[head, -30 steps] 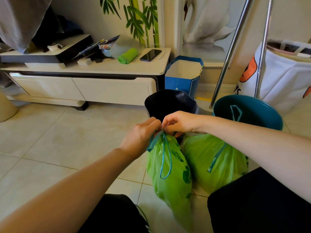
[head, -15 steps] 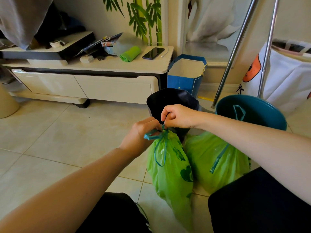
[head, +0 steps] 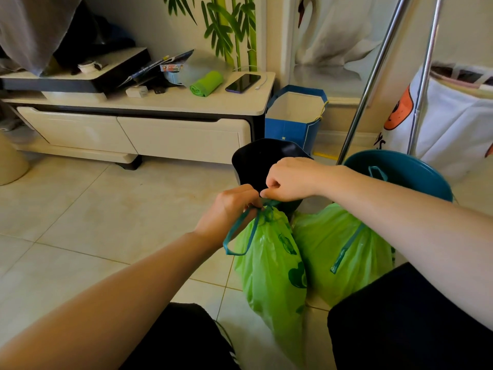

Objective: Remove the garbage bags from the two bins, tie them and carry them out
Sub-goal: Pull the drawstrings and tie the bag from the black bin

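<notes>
Two green garbage bags stand on the tiled floor in front of me. The near bag (head: 269, 265) has a teal drawstring (head: 240, 233) gathered at its neck. My left hand (head: 229, 209) pinches one strand of that drawstring, with a loop hanging below it. My right hand (head: 290, 180) pinches the other strand just above the neck. The second green bag (head: 336, 249) sits to the right, its mouth drawn shut, a teal strip down its side. Behind them stand a black bin (head: 256, 158) and a teal bin (head: 408, 174).
A low white cabinet (head: 160, 129) runs along the wall, with a phone (head: 242, 82) and a roll of green bags (head: 206, 83) on top. A blue paper bag (head: 293, 124) stands by it. Metal rack poles (head: 365, 97) and a white laundry bag (head: 453, 121) are at right.
My right hand has lifted and moved right, pulling the drawstring. The left hand has shifted down-left with its strand, and a loop has swung out to the left.
</notes>
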